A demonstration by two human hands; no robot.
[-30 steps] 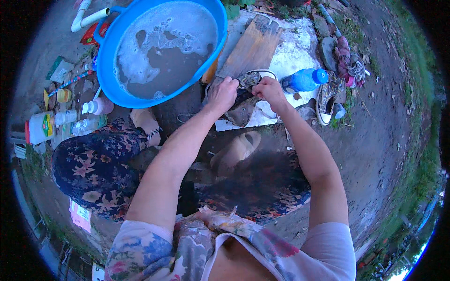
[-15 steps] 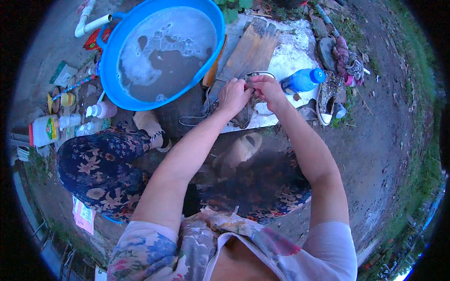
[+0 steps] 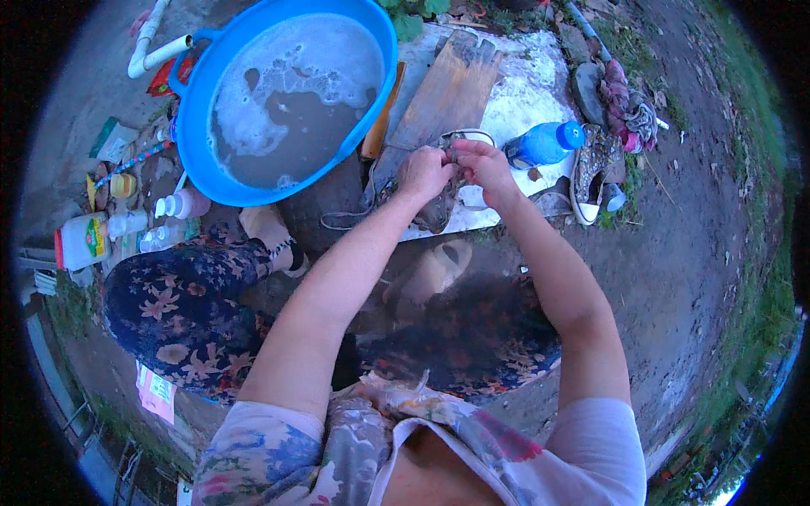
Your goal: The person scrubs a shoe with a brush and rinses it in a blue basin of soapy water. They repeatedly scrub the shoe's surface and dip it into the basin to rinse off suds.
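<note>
A dark, wet-looking canvas shoe (image 3: pixel 436 212) with a white rubber edge lies on the white slab in front of me. My left hand (image 3: pixel 423 174) is closed on its upper part. From the other side my right hand (image 3: pixel 486 172) pinches the same spot, thumb and forefinger meeting the left fingertips. Whether they grip a lace or the fabric is hidden by the fingers. A grey lace (image 3: pixel 344 220) trails to the left of the shoe. Right of my hands lies a blue bottle (image 3: pixel 544 145), and beyond it a patterned shoe (image 3: pixel 591 173) with a white sole.
A large blue tub (image 3: pixel 187 143) of foamy, murky water stands at the left. Behind my hands a wooden board (image 3: pixel 451 84) rests on the white slab (image 3: pixel 540 72). Several bottles, including a pump bottle (image 3: pixel 184 203), stand far left. Bunched cloth (image 3: pixel 626 110) lies at the back right.
Both hands stay at the shoe with only slight finger movement. The tub and bottles at the left sit a little lower and shifted in the picture, as the view has tilted slightly.
</note>
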